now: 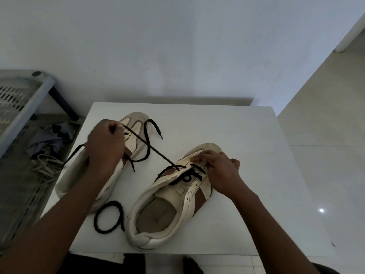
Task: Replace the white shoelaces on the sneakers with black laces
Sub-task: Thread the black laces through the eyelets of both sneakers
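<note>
Your left hand [104, 145] pinches the black lace [164, 158] tight, so draw straight out from that pinch while your right hand [221, 171], grip unclear, steadies the sneaker [197, 194] beneath it.

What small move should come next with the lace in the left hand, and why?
Probably bring the black lace back to the nearer sneaker and feed it into the next empty eyelet. The left hand holds it stretched straight, the right hand steadies the sneaker, and eyelets near the opening are bare.
</note>
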### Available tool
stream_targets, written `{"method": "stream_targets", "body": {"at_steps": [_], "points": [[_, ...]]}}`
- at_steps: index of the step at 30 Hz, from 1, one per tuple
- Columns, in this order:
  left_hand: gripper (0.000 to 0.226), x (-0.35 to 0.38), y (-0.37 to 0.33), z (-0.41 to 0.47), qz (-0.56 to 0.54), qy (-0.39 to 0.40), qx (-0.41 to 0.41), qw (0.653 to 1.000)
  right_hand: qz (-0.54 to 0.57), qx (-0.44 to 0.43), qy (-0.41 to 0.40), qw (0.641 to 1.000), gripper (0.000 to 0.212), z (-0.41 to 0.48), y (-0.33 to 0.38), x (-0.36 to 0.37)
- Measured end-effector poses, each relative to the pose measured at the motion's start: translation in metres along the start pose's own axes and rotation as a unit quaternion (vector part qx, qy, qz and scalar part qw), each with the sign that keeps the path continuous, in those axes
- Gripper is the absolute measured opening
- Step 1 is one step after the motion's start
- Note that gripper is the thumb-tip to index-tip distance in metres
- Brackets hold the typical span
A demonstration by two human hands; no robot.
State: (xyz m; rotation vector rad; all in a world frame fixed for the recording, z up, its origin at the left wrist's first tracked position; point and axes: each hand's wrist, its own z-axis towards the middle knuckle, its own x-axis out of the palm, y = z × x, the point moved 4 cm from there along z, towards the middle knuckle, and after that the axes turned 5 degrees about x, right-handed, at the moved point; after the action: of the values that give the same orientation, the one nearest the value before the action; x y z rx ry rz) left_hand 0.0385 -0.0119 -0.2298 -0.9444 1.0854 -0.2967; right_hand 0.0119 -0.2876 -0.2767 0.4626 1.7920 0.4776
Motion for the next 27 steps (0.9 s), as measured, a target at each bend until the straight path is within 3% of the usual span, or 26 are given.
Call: {"method": "stream_targets", "body": {"at_steps": [2, 4, 6, 7, 10, 13, 15, 16, 18, 20, 22, 24, 25, 27], "points": [[0.038, 0.011, -0.017, -0.016, 0.164, 0.038, 0.182, 0.969, 0.004, 0.002, 0.001, 1.000, 0.063, 0.000, 0.000, 0.001], [0.051, 0.028, -0.033, -0.035, 0.117, 0.180, 0.347, 0.913, 0.011, 0.000, 0.002, 1.000, 0.062, 0.000, 0.000, 0.001], [0.043, 0.041, -0.038, -0.055, 0.033, 0.343, 0.386, 0.856, 0.008, -0.006, -0.002, 1.000, 0.059, 0.000, 0.000, 0.002], [0.039, 0.047, -0.038, -0.061, 0.042, 0.372, 0.408, 0.832, 0.005, -0.007, -0.003, 1.000, 0.058, 0.001, 0.001, 0.002], [0.025, 0.058, -0.037, -0.069, 0.077, 0.377, 0.473, 0.792, -0.003, -0.002, -0.003, 1.000, 0.056, -0.001, 0.003, 0.002], [0.022, 0.059, -0.042, -0.071, 0.101, 0.315, 0.541, 0.773, -0.010, -0.004, -0.004, 1.000, 0.055, -0.002, 0.004, 0.001], [0.018, 0.054, -0.043, -0.062, 0.118, 0.235, 0.554, 0.790, -0.021, -0.006, -0.005, 1.000, 0.054, -0.003, 0.003, 0.001], [0.023, 0.047, -0.043, -0.054, 0.101, 0.183, 0.528, 0.823, -0.024, -0.007, -0.006, 1.000, 0.054, -0.004, 0.003, 0.001], [0.022, 0.025, -0.041, -0.032, 0.031, 0.073, 0.401, 0.913, -0.027, -0.010, -0.010, 1.000, 0.053, -0.004, 0.004, 0.001], [0.018, 0.006, -0.035, -0.014, -0.019, -0.026, 0.262, 0.964, -0.030, -0.010, -0.008, 0.999, 0.052, -0.004, 0.004, 0.002], [0.021, 0.002, -0.025, -0.010, -0.052, -0.062, 0.142, 0.987, -0.029, -0.007, -0.009, 1.000, 0.051, -0.003, 0.004, 0.002], [0.020, 0.009, -0.017, -0.012, -0.039, -0.033, 0.071, 0.996, -0.027, -0.005, -0.009, 1.000, 0.050, -0.002, 0.004, 0.002], [0.017, 0.013, -0.015, -0.014, 0.009, -0.007, 0.077, 0.997, -0.024, -0.003, -0.009, 1.000, 0.049, -0.002, 0.004, 0.002], [0.019, 0.020, -0.023, -0.019, 0.150, 0.041, 0.206, 0.966, -0.021, -0.002, -0.008, 1.000, 0.049, -0.001, 0.003, 0.003]]}}
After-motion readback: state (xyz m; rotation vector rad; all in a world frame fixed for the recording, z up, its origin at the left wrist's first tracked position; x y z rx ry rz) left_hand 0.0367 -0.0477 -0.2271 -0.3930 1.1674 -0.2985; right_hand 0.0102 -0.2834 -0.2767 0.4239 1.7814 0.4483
